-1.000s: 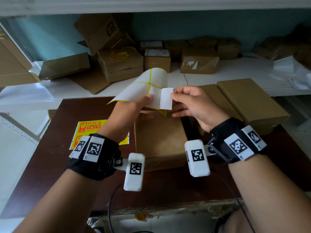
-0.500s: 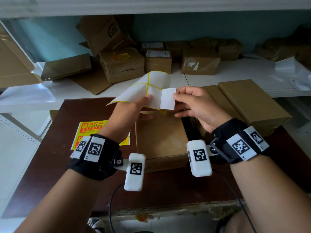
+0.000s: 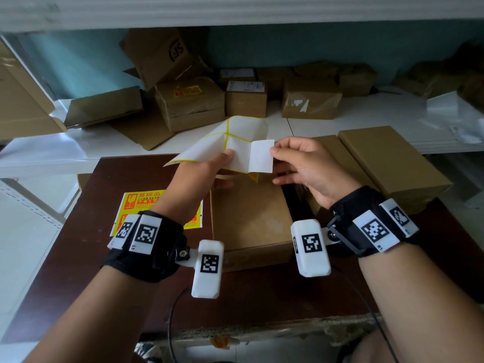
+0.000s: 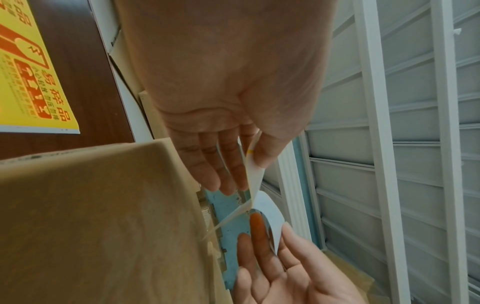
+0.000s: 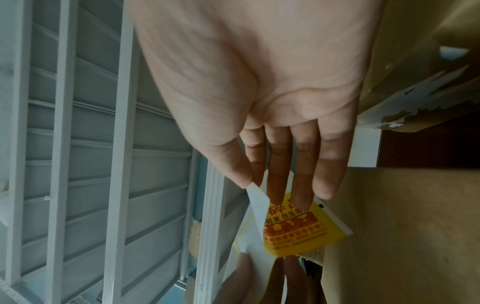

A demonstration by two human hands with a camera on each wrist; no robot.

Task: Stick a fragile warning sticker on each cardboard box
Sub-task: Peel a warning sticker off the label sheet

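Hands working above the cardboard box [image 3: 248, 213]: my left hand [image 3: 201, 176] is pinching the backing sheet [image 3: 230, 142] taut while my right hand [image 3: 306, 166] is pinching the fragile sticker [image 3: 260, 156], peeling it free

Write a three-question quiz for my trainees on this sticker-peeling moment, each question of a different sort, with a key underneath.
1. True or false: the right hand pinches the edge of the sticker that is peeling off the backing sheet.
2. Multiple choice: the left hand holds the backing sheet A) flat on the table, B) in the air above the cardboard box, C) inside an open box.
3. Fill in: the spare sheet of yellow fragile stickers lies on the dark table, to the ____ of the cardboard box.

Key: 1 true; 2 B; 3 left.
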